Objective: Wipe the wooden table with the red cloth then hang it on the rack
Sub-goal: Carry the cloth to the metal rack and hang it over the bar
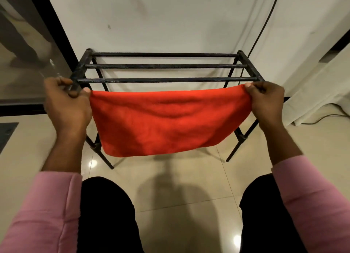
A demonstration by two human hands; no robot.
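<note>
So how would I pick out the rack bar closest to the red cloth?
Look at the black rack standing against the white wall. Three bars show across its top. Yours is the front bar, lowest in the picture, right behind the stretched top edge of the red cloth.

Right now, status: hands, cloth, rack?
Both pinching: left hand and right hand each hold a top corner of the red cloth. Cloth stretched along the rack front, hanging down; contact with a bar unclear. No obstruction seen.
</note>
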